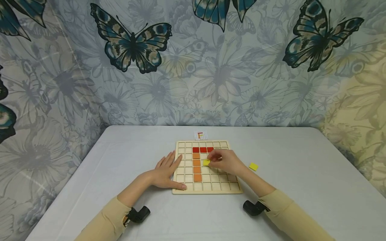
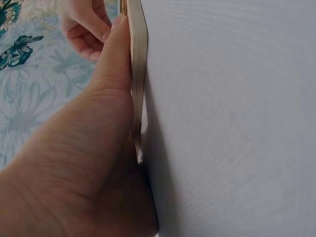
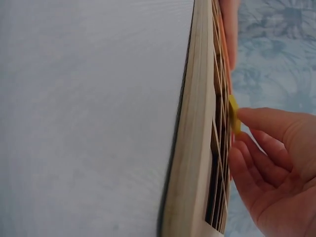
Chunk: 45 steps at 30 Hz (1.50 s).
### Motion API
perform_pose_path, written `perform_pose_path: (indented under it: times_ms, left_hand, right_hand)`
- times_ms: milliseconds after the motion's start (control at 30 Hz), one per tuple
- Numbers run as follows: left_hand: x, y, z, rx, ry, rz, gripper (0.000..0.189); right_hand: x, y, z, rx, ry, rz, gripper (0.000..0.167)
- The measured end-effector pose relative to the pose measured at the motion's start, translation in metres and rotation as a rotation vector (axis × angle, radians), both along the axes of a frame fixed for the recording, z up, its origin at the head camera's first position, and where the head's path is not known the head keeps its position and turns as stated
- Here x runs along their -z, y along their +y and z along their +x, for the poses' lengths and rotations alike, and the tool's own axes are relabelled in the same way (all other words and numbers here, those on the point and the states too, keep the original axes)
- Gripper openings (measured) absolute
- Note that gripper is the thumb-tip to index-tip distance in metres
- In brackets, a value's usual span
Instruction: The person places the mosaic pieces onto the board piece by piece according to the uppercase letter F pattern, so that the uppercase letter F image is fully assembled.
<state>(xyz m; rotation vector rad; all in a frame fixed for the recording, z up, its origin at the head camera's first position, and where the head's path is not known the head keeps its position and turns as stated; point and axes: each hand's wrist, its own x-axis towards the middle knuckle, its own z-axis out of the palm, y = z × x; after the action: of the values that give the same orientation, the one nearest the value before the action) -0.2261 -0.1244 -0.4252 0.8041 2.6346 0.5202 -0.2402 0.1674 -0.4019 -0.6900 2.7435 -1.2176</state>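
Observation:
A wooden grid board (image 1: 208, 188) lies on the table, with red square tiles (image 1: 203, 149) in a row near its far side and a column of orange square tiles (image 1: 197, 169) running toward the near side. My right hand (image 1: 224, 161) pinches a yellow square tile (image 1: 206, 162) between thumb and fingers over the board, just right of the orange column. In the right wrist view the yellow tile (image 3: 234, 114) is tilted, close over the grid. My left hand (image 1: 164, 171) rests spread on the board's left edge, its thumb along the near left corner.
Another yellow tile (image 1: 253, 166) lies on the white table (image 1: 135, 144) to the right of the board. Behind the board is a small printed pattern card (image 1: 200, 135). A butterfly-patterned cloth (image 1: 211, 83) hangs at the back.

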Motion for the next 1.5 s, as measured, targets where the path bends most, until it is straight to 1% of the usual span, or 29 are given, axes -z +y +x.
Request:
perform_pose_path:
  times_ms: [367,600,800,933,1033,1167,1333,1467,1500]
  left_hand:
    - [-0.003,0.0,0.002,-0.012,-0.006,0.005,0.123]
    - [-0.002,0.0,0.001,-0.009,-0.001,0.007,0.123]
    - [-0.001,0.0,0.001,-0.003,0.004,0.015,0.123]
    - [-0.002,0.0,0.0,0.009,-0.001,0.013,0.123]
    - [-0.006,0.0,0.001,0.013,-0.011,0.019,0.122]
    - [-0.011,0.0,0.003,0.011,-0.019,0.033,0.12]
    - [-0.009,-0.001,0.004,0.008,-0.023,0.046,0.122]
    - [-0.008,0.0,0.003,0.004,-0.022,0.037,0.122]
    - [-0.009,0.001,0.003,0.004,-0.019,0.022,0.122]
  right_hand:
    - [-0.001,-0.004,0.001,-0.05,0.034,0.003,0.015]
    - [-0.001,-0.003,0.002,-0.042,0.04,0.016,0.017]
    - [-0.001,0.002,0.004,0.006,0.043,0.047,0.013]
    - [-0.003,0.01,0.007,0.058,0.026,0.058,0.008]
    - [-0.006,0.019,0.01,0.103,0.007,0.057,0.006]
    - [-0.009,0.034,0.014,0.158,-0.012,0.065,0.008]
    - [-0.012,0.053,0.019,0.204,-0.027,0.077,0.011]
    - [-0.012,0.069,0.023,0.22,-0.022,0.09,0.012]
    - [-0.012,0.073,0.024,0.224,-0.015,0.094,0.012]
